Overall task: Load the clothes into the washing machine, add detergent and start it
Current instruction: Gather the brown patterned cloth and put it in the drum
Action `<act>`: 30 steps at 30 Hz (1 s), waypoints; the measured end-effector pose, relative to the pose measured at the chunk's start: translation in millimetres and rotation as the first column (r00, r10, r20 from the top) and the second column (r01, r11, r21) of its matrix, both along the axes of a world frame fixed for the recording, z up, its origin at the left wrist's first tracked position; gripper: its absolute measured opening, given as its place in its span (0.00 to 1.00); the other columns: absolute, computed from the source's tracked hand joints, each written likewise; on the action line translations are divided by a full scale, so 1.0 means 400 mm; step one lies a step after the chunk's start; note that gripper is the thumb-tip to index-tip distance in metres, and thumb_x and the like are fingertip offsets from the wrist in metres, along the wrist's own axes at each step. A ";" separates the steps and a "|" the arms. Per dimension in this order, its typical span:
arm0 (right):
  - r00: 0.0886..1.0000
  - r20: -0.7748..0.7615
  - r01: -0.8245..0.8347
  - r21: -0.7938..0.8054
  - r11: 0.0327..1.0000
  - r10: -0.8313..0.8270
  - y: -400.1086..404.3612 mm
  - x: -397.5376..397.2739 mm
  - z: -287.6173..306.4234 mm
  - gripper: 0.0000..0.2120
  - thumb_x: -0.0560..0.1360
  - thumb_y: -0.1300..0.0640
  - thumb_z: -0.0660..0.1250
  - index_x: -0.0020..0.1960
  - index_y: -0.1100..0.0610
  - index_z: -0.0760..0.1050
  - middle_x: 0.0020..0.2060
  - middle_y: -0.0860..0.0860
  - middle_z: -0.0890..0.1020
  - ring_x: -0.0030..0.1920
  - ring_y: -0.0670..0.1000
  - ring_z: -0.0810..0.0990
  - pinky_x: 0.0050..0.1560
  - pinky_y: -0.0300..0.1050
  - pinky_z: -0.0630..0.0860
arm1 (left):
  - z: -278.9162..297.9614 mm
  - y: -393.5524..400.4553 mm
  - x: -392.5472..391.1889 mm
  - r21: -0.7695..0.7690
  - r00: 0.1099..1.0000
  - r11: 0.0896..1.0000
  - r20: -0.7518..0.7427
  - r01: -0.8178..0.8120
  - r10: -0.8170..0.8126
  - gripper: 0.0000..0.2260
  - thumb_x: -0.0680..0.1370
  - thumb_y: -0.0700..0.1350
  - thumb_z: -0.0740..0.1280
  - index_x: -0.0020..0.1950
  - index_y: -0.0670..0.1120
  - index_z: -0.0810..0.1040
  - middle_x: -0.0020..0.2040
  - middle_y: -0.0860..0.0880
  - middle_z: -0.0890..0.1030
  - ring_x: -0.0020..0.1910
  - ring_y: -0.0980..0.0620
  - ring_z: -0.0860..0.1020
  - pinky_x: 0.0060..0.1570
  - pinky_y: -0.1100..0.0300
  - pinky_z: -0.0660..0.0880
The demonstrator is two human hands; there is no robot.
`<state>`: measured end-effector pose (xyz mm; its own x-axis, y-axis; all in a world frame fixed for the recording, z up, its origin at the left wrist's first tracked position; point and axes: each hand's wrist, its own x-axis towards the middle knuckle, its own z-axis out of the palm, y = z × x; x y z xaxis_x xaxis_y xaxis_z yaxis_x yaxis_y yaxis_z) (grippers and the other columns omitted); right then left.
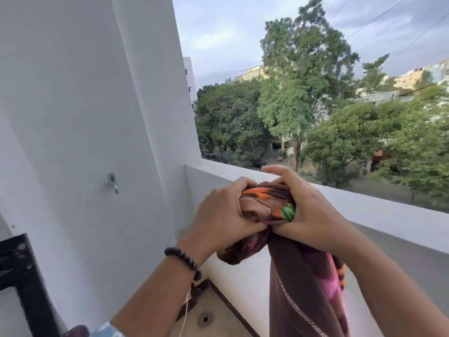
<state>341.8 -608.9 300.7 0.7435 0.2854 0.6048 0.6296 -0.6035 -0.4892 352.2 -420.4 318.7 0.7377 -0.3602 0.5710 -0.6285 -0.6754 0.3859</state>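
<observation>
Single view only, from a head-worn wide-angle camera. It looks forward and slightly downward from a balcony, facing outward over the parapet wall (379,210) toward trees (298,93) and buildings beyond. Both hands sit close to the lens at centre frame, forearms entering from the bottom edge. The white side wall (80,105) fills the left. Straight edges bow near the margins. No second view shares the scene.

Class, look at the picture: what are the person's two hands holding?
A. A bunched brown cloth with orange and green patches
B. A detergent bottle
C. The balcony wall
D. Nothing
A: the left hand and right hand both grip the bunched brown cloth, whose rest hangs down below them.
</observation>
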 end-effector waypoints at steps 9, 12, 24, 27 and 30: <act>0.889 -0.282 -0.109 0.636 0.764 0.361 0.020 -0.039 -0.153 0.56 0.58 0.50 0.82 0.76 0.35 0.52 0.67 0.36 0.74 0.67 0.41 0.74 0.70 0.51 0.69 | -0.026 -0.029 0.007 -0.888 0.919 0.455 -0.235 -0.069 -0.318 0.20 0.66 0.38 0.73 0.57 0.37 0.78 0.45 0.43 0.84 0.42 0.46 0.82 0.36 0.58 0.79; 0.862 -0.279 -0.100 0.725 0.682 0.424 0.060 -0.051 -0.184 0.55 0.56 0.48 0.83 0.76 0.41 0.57 0.67 0.43 0.76 0.67 0.47 0.76 0.70 0.57 0.70 | -0.029 -0.041 0.008 -0.977 0.870 0.126 -0.212 -0.174 -0.446 0.23 0.66 0.38 0.72 0.60 0.33 0.77 0.46 0.40 0.82 0.40 0.46 0.82 0.34 0.58 0.79; 0.972 -0.134 -0.009 0.800 0.600 0.192 0.069 -0.022 -0.208 0.34 0.57 0.61 0.79 0.63 0.54 0.76 0.55 0.50 0.85 0.57 0.52 0.83 0.62 0.55 0.77 | -0.222 0.002 -0.080 -0.925 0.728 0.379 -0.281 -0.031 -0.626 0.50 0.61 0.61 0.80 0.76 0.45 0.63 0.65 0.47 0.79 0.62 0.49 0.79 0.59 0.54 0.77; 0.991 -0.091 -0.029 0.595 0.803 0.103 0.021 -0.020 -0.196 0.37 0.57 0.52 0.79 0.63 0.39 0.73 0.54 0.37 0.83 0.55 0.40 0.82 0.57 0.39 0.77 | -0.204 0.075 -0.090 -0.812 0.779 0.584 -0.368 -0.003 -0.507 0.54 0.56 0.69 0.78 0.76 0.65 0.53 0.75 0.63 0.62 0.75 0.56 0.64 0.73 0.43 0.62; 0.988 -0.113 -0.052 0.377 0.925 0.102 0.006 -0.030 -0.188 0.34 0.60 0.44 0.78 0.63 0.31 0.69 0.54 0.36 0.82 0.55 0.38 0.80 0.55 0.38 0.78 | -0.153 0.121 -0.100 -0.493 0.880 0.870 -0.424 -0.028 -0.212 0.58 0.53 0.72 0.77 0.73 0.74 0.43 0.75 0.72 0.41 0.75 0.70 0.42 0.78 0.47 0.48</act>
<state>330.0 -606.3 225.5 0.8063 0.1177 0.5797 0.5840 -0.3147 -0.7483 312.3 -372.2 257.5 0.9298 -0.2153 0.2985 -0.3518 -0.2819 0.8926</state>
